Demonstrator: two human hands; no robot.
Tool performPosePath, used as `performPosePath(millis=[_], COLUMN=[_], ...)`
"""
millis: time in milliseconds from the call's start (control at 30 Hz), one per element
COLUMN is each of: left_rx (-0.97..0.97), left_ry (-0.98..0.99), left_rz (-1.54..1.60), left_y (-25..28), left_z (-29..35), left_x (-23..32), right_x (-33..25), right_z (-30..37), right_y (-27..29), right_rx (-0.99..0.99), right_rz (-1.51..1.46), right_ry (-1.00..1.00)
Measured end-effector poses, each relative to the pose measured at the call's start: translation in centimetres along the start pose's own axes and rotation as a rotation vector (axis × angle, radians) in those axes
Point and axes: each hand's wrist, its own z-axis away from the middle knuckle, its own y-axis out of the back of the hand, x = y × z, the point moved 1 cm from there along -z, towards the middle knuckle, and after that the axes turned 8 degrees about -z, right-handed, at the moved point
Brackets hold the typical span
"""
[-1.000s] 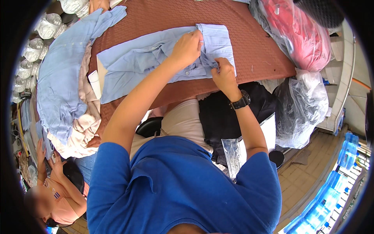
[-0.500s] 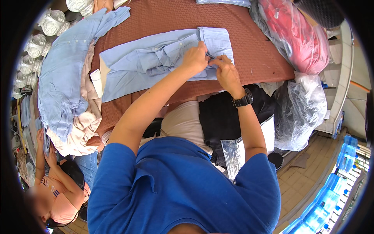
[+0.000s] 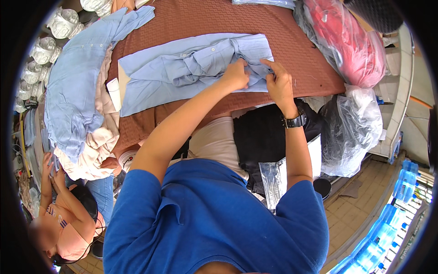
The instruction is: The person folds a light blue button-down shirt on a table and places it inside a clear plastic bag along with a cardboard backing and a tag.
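Note:
A light blue buttoned shirt (image 3: 157, 84) lies folded lengthwise on the brown textured table cover (image 3: 191, 20), with loose folds in its middle. My left hand (image 3: 236, 74) rests over the shirt's right part, its fingers curled in on the cloth. Just to its right, my right hand (image 3: 281, 86), below a black wristwatch, has its index finger and thumb spread apart at the shirt's right end. A pale beige piece (image 3: 123, 78) shows at the shirt's left end.
More blue shirts (image 3: 75, 80) and beige cloth (image 3: 98, 150) hang over the table's left side, by a white roll (image 3: 114, 93). Bagged red cloth (image 3: 344, 43) and a clear plastic bag (image 3: 353, 130) lie at right. A co-worker (image 3: 75, 219) handles cloth at lower left.
Both hands have come away from the bunched cloth they pinched together. The left moved slightly nearer me, the right moved right and opened. The shirt's right end now lies less folded over.

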Motion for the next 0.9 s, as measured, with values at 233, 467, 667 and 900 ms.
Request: performPosePath(millis=[233,467,667,900], left_rx=[-0.177,0.083,0.212,0.219], left_ry=[0.163,0.269,-0.260,-0.136], left_rz=[0.030,0.410,0.003,-0.175], left_y=[3.3,1.6,1.8,3.0], left_z=[-4.2,-5.3,-7.4,-7.1], left_x=[1.9,4.1,2.8,-0.4], right_x=[0.8,0.2,0.2,-0.4], right_z=[0.0,0.4,0.7,2.7], right_y=[0.1,0.3,-0.1,-2.6], right_rx=[0.075,0.137,0.165,-0.051], right_rz=[0.090,0.099,0.169,-0.124], right_ry=[0.102,0.075,0.218,0.039])
